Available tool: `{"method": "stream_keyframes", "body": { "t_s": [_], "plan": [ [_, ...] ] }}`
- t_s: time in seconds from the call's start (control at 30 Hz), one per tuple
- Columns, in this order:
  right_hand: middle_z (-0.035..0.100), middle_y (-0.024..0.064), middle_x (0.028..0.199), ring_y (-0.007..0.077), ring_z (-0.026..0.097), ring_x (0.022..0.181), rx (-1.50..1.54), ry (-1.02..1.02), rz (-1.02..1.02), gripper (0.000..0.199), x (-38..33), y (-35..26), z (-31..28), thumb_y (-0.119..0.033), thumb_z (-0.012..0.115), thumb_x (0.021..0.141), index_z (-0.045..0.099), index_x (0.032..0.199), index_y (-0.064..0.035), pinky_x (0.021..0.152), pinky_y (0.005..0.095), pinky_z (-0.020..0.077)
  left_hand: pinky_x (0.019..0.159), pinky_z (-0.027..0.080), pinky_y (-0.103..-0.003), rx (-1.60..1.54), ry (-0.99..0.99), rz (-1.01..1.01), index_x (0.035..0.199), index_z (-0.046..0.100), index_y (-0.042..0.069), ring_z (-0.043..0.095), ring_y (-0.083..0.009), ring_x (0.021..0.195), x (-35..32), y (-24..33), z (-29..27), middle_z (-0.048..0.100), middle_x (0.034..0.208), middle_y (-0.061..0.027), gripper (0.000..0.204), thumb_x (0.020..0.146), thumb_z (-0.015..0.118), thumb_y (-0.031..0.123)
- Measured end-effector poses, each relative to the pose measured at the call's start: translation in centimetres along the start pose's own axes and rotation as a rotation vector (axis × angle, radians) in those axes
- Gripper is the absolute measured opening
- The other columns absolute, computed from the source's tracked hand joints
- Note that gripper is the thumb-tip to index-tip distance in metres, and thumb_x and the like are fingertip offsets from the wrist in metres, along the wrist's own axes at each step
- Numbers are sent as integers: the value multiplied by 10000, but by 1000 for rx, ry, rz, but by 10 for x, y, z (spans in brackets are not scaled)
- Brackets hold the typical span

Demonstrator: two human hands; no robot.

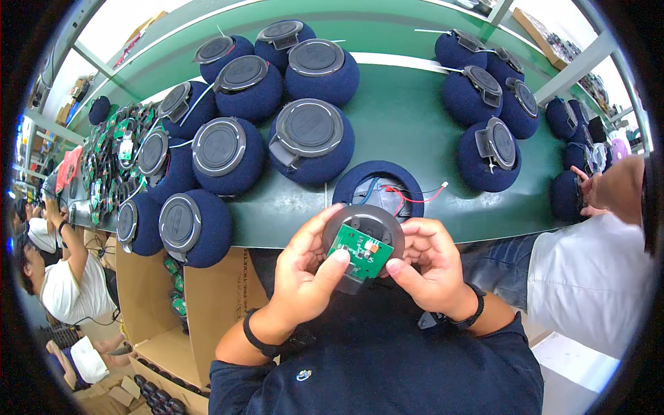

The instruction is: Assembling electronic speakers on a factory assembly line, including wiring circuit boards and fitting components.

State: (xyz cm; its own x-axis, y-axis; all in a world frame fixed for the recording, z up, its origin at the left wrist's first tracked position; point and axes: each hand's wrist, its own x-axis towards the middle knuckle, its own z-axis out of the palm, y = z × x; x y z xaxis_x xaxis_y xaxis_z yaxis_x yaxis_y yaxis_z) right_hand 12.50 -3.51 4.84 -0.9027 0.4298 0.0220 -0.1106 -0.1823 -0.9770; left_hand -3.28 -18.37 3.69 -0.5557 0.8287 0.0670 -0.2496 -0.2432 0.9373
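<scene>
Between both hands, close to my chest, is a round dark cap (333,232) with a green circuit board (370,257) on its upturned underside. My left hand (304,266) grips the cap's left side, its thumb on the board. My right hand (436,266) closes on the right side, thumb at the board's edge. Just beyond them, at the table's near edge, sits an opened dark blue fabric-covered speaker body (408,177). Red and blue wires (430,198) come out of its grey inside, the red one ending in a small white plug. The fingertips behind the cap are hidden.
Several capped blue speakers (311,138) crowd the green table (391,111) on the left, others (484,153) on the right. A pile of circuit boards (111,162) lies far left. Below stands an open cardboard box (218,297). Co-workers (588,270) sit at both sides.
</scene>
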Motion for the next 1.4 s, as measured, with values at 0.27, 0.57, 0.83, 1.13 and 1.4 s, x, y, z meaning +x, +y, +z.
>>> {"method": "stream_keyframes", "body": {
  "t_s": [0.27,0.57,0.83,1.13,1.4],
  "plan": [
    [697,110,1079,151,709,939,225,97,29,515,-8,14,8,16,736,932,432,1345,-25,810,281,566,900,539,-328,-171,51,-57,1548,259,47,663,-198,1076,-19,0,-3,647,1290,-192,712,955,652,9],
    [626,60,910,129,573,786,-577,281,-194,142,22,-7,-56,-81,798,862,689,926,-17,704,274,465,936,577,-380,-123,313,49,1445,414,49,701,-245,1043,-22,-5,-33,681,1187,-169,525,963,607,134],
    [583,121,923,302,575,874,-1272,181,-405,300,57,-45,-33,-279,888,727,742,832,-39,750,396,480,723,492,-236,-31,208,11,1424,445,49,613,-77,830,-18,-6,-21,690,1111,-90,451,1004,603,96],
    [630,98,1040,285,587,947,-1090,80,-351,178,60,-38,-23,-148,841,760,745,862,-39,833,378,481,867,496,-260,19,193,46,1389,486,28,616,-92,980,-11,4,-16,669,1165,-77,413,1005,628,82],
    [685,99,1089,262,607,1007,-898,139,-358,150,47,-25,-22,-68,812,776,741,904,-40,891,371,478,923,497,-285,204,190,86,1367,508,14,628,-115,1032,1,10,-17,676,1173,-86,390,1002,630,75]
  ]
}}
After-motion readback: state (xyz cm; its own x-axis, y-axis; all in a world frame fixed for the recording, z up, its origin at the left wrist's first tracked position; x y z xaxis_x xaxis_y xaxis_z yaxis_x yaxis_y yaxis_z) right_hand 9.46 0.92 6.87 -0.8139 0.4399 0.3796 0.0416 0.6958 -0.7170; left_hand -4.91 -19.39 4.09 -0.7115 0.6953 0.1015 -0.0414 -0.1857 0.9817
